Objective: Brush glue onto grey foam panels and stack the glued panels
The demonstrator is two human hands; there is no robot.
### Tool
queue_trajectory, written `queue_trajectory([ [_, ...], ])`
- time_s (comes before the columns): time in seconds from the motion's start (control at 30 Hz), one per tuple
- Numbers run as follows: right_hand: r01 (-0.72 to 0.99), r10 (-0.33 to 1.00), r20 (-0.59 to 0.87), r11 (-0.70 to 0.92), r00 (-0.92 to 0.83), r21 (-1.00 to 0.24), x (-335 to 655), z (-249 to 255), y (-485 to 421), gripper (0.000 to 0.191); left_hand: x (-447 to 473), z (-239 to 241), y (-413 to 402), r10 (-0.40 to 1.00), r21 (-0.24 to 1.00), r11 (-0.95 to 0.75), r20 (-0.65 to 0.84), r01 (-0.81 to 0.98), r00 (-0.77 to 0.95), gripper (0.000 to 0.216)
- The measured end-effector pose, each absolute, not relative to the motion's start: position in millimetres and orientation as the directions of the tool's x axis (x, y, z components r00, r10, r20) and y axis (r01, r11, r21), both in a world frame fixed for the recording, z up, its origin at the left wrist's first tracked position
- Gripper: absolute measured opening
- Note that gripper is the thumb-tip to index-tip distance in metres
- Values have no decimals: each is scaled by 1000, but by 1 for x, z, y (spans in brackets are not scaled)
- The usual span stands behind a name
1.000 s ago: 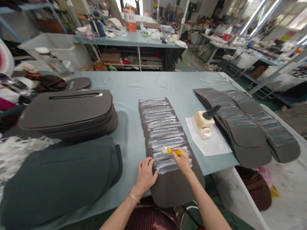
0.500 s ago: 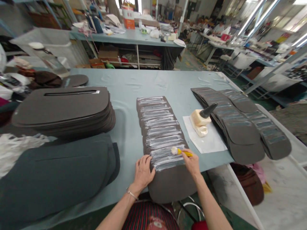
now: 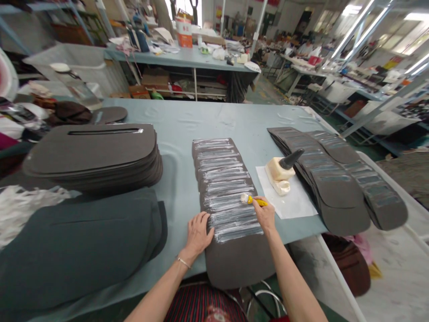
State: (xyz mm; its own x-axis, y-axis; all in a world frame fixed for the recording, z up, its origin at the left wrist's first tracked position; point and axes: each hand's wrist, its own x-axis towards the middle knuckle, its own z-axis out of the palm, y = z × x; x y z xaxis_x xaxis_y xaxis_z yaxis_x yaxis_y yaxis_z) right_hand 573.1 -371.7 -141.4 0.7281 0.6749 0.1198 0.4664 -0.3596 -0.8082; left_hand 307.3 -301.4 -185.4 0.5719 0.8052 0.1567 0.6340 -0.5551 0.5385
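Brush's crept up the row since a second ago, from the bottom glued strip to one higher. Right hand [image 3: 264,213] is pinching the yellow brush [image 3: 252,200], bristles on the fanned row of dark pieces [image 3: 225,188]. Left hand [image 3: 197,232] lies flat and open on the row's edge at 9 o'clock. The row's long axis runs toward 12; the right hand's closer. Glue bottle [image 3: 279,172] sits at 1 o'clock on white paper [image 3: 295,203].

Bright overhead tube lighting, soft shadows, edges warped
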Motion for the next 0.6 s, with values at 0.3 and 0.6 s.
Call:
queue_trajectory([
  [0.3,558,645,179,-448,743,-699,612,-147,-369,32,309,-188,-304,815,510,-542,126,668,565,44],
  [0.6,482,683,155,-318,714,-817,538,-130,-372,24,300,-189,-298,857,680,-423,86,599,508,30],
])
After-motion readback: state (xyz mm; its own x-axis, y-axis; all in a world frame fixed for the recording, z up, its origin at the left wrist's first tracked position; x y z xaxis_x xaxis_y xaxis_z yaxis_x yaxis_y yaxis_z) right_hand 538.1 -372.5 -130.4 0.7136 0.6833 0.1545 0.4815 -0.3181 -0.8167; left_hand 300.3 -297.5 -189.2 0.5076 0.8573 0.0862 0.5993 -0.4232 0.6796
